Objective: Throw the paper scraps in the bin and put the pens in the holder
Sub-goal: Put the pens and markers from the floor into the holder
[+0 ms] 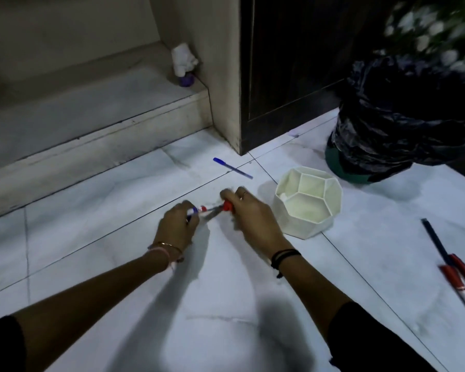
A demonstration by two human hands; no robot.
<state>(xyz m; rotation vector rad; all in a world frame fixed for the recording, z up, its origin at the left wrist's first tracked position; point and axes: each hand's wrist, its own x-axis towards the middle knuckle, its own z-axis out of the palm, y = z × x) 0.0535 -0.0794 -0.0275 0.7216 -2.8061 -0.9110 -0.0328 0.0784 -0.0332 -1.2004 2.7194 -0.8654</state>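
Mid-floor, left hand (178,220) pinches a blue-ended pen (196,210) and right hand (250,210) grips a red-capped pen (227,205), both lying left-right; the blue pen (232,168) points toward the holder (308,202) from the step's edge

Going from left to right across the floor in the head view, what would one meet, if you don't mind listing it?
Left hand → right hand → white holder → bin → red pens.
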